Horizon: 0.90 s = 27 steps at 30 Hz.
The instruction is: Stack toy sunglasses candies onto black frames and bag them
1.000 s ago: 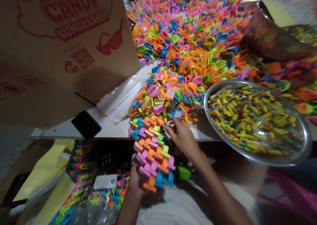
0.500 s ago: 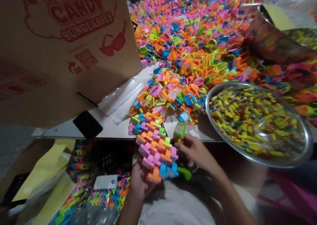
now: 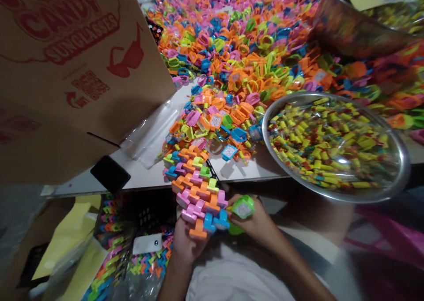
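Observation:
My left hand (image 3: 188, 243) is closed around the lower end of a rack of toy watches (image 3: 198, 190), packed in tight rows of orange, pink, blue and lime. A black edge shows along the rack's right side. Just right of it, my right hand (image 3: 253, 223) pinches a green toy watch (image 3: 244, 208) with a pale square face, its fingertips partly hidden behind the watch. Beneath that hand a second green piece (image 3: 235, 229) shows in part. Beyond the rack, a loose pile of toy watches (image 3: 215, 120) lies on the white table (image 3: 139, 177).
A metal bowl (image 3: 402, 159) of small yellow-wrapped pieces overhangs the table edge at right. A large cardboard box (image 3: 82, 133) stands at left, near a black phone (image 3: 110, 174) and clear plastic bags (image 3: 149, 137). Below lie a white phone (image 3: 147, 243) and an open carton (image 3: 23, 248).
My right hand has brought the green toy watch down from the table edge to beside the rack, turning its face upward. My left hand still holds the rack. The camera view has shifted slightly.

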### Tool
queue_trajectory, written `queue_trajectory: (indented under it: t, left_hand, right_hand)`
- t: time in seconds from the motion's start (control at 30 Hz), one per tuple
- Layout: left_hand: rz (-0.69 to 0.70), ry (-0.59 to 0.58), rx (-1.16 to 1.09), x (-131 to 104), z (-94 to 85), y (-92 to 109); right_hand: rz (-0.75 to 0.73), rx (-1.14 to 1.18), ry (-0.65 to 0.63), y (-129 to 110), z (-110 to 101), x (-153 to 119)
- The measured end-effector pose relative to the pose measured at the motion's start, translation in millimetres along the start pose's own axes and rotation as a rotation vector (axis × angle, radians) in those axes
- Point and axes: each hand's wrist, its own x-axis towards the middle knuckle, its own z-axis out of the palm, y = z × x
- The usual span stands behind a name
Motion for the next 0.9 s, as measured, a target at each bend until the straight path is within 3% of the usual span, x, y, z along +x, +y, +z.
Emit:
queue_trajectory:
  t: [0.27, 0.5, 0.63, 0.7, 0.83, 0.9]
  left_hand:
    - [-0.023, 0.05, -0.005, -10.4, 11.8, 0.6]
    - [-0.038, 0.031, 0.028, -5.7, 7.0, -0.8]
    - [-0.075, 0.01, 0.016, -4.2, 3.8, 3.1]
    - [-0.051, -0.021, 0.035, -1.9, -0.3, 6.7]
    - [0.028, -0.116, 0.127, 2.4, -4.2, 13.4]
    - [0.05, -0.143, 0.173, 2.7, 0.0, 15.5]
  right_hand:
    - [-0.081, -0.427, -0.117, -27.3, -4.3, -8.4]
    - [-0.079, -0.575, -0.243, -41.9, -0.4, -4.7]
    - [-0.094, -0.548, -0.272, -43.0, -14.7, -4.9]
    - [-0.114, -0.556, -0.178, -44.2, -28.9, 0.2]
    - [-0.163, -0.721, 0.371, -51.2, -50.2, 28.9]
    - [-0.173, -0.831, 0.516, -55.4, -52.2, 48.0]
